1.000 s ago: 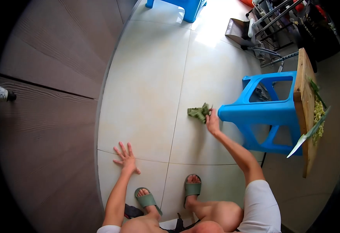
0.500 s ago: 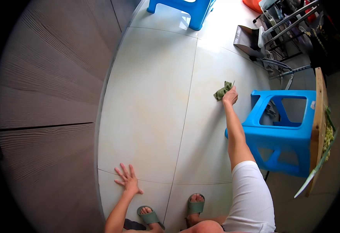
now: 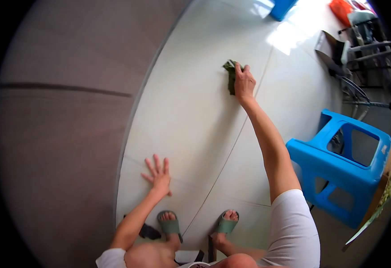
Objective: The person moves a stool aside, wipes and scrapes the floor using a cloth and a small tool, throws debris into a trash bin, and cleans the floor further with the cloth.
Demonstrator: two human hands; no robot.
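Observation:
My right hand [image 3: 244, 81] reaches far forward over the tiled floor [image 3: 191, 102], its fingers closed on a crumpled dark green cloth [image 3: 231, 80]. Part of the cloth hangs to the left of the fingers. My left hand [image 3: 160, 175] is spread on the floor near the cabinet side, fingers apart and holding nothing. Below it are my feet in green slippers [image 3: 170, 227].
A blue stool [image 3: 338, 163] stands at the right, with a wooden board [image 3: 385, 176] bearing chopped greens and a knife. Behind it are a dustpan [image 3: 330, 50] and a metal rack. Brown cabinet doors [image 3: 61, 147] line the left. Another blue stool [image 3: 282, 9] shows at the top.
My right hand has carried the green cloth from beside the stool forward, then left across the floor. My left hand stays spread on the floor. The view has shifted and turned.

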